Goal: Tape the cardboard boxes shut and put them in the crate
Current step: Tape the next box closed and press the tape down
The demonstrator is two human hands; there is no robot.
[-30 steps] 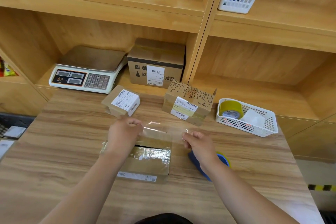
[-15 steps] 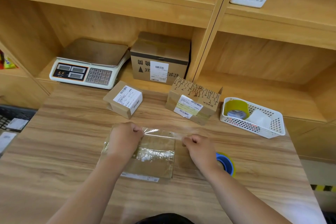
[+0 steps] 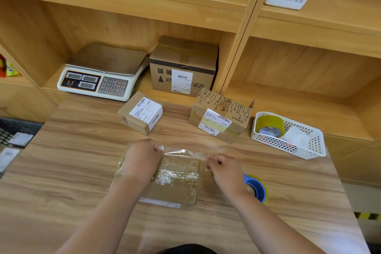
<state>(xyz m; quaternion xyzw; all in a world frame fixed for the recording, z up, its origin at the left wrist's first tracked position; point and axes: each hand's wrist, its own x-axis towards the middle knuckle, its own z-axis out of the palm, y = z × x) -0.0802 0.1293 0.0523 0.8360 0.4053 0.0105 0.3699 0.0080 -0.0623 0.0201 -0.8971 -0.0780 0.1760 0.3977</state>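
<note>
A flat cardboard box (image 3: 175, 187) lies on the wooden table (image 3: 82, 171) in front of me, with shiny clear tape across its top. A strip of clear tape (image 3: 183, 153) stretches over its far edge. My left hand (image 3: 142, 159) pinches the strip's left end over the box's far left corner. My right hand (image 3: 224, 171) pinches the right end just past the box's right side. A blue tape roll (image 3: 257, 188) lies on the table under my right wrist. Two more labelled boxes, a small one (image 3: 142, 112) and a printed one (image 3: 222, 114), stand farther back.
A white basket (image 3: 309, 150) holding a yellow tape roll (image 3: 270, 123) sits at the right. A scale (image 3: 99, 78) and a larger box (image 3: 183, 68) stand in the shelf behind. A black crate (image 3: 12, 132) shows at the left edge, below table level.
Both hands have lowered the tape strip from above the box down onto its far edge. The dark gap between the flaps is now covered.
</note>
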